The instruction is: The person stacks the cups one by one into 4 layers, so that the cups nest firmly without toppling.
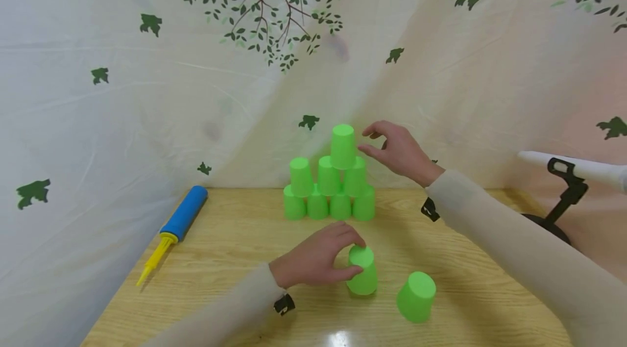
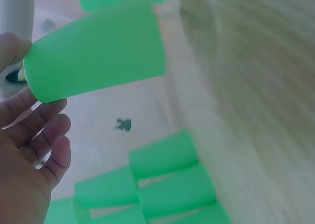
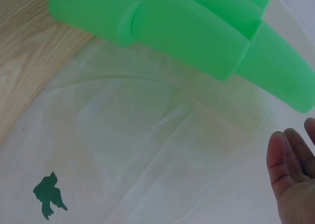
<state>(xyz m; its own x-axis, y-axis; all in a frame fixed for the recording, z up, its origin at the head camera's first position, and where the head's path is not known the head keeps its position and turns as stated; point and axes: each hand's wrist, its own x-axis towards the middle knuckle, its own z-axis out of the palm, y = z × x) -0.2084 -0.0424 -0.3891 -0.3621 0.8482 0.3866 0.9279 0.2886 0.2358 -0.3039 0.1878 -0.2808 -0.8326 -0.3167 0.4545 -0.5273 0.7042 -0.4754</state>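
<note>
Green upside-down cups form a stack at the table's back: several in the bottom row (image 1: 294, 203), three in the row above (image 1: 301, 177), and a single top cup (image 1: 343, 146) over the right pair. My left hand (image 1: 318, 257) holds another green cup (image 1: 363, 277) in front of the stack, thumb and fingers near its closed end; whether it touches the table is unclear. My right hand (image 1: 399, 151) is just right of the top cup, fingers loosely bent and apart from it. One more green cup (image 1: 416, 297) stands upside down at the front right.
A blue and yellow hand pump (image 1: 185, 214) lies on the left of the wooden table (image 1: 235, 238). At the right edge is a black stand (image 1: 563, 200) with a white tube. A white curtain (image 1: 235, 97) with leaf prints hangs close behind the stack.
</note>
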